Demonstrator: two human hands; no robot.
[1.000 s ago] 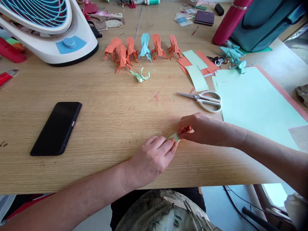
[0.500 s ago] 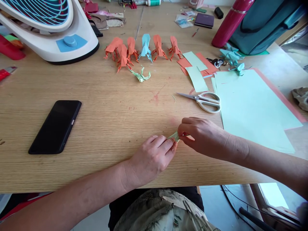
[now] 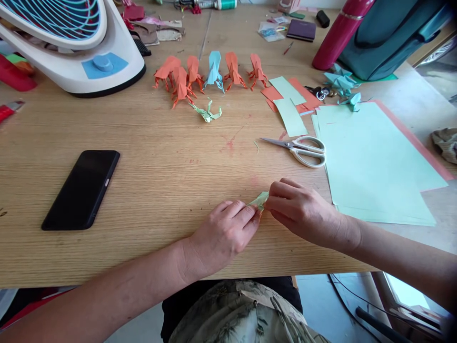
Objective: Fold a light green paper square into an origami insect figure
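A small piece of folded light-green paper (image 3: 260, 199) lies between my hands near the table's front edge. My left hand (image 3: 230, 231) pinches its near left part, fingers pressed together. At its right end, my right hand (image 3: 300, 212) has its thumb and fingers closed on the paper; the fingertips hide much of it. Scissors (image 3: 303, 150) with white handles rest beyond my right hand, blades pointing left. Farther off is a crumpled-looking green folded figure (image 3: 209, 113), close to a row of orange folded paper figures (image 3: 233, 69) and a blue one (image 3: 214, 70).
A black phone (image 3: 82, 190) lies at the left, below a white fan (image 3: 110, 62). Large green sheets (image 3: 374, 162) cover the right side, with cut paper strips (image 3: 291, 116) near them. A pink bottle (image 3: 342, 35) and a teal bag (image 3: 382, 43) stand at the back right.
My right hand has turned slightly and its fingers have closed in, showing a little more of the green paper's upper edge. My left hand keeps its hold almost unchanged.
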